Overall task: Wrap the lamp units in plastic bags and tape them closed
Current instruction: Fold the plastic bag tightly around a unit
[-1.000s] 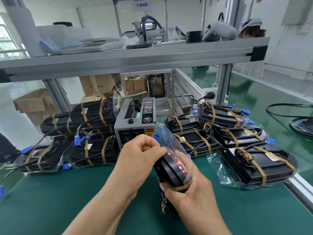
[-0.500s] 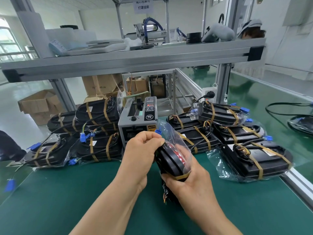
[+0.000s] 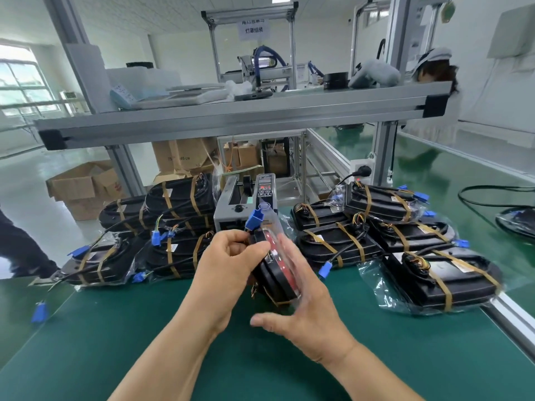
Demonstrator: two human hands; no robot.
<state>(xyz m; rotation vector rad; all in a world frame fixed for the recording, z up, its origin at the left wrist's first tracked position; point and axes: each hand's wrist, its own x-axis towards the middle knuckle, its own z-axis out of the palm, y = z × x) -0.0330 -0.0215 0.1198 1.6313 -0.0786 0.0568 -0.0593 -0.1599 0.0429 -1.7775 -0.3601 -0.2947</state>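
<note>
Presently left hand (image 3: pixel 231 256) grips the lamp (image 3: pixel 275 282), fingers curled; right hand (image 3: pixel 301 302), fingers straight, presses the bag (image 3: pixel 267 224). Recommend smoothing it tight before taping; dispenser (image 3: pixel 246 202) at twelve o'clock.

A green mat (image 3: pixel 139 328) covers the bench. An aluminium shelf (image 3: pixel 260 118) spans twelve o'clock, with a paper sign (image 3: pixel 254 28) hanging beyond it. Open cardboard boxes (image 3: pixel 84 186) stand at ten o'clock. At two o'clock a black plug (image 3: pixel 364 171) sits in a white socket (image 3: pixel 355 164). A black cable (image 3: pixel 492 195) loops at three o'clock.
</note>
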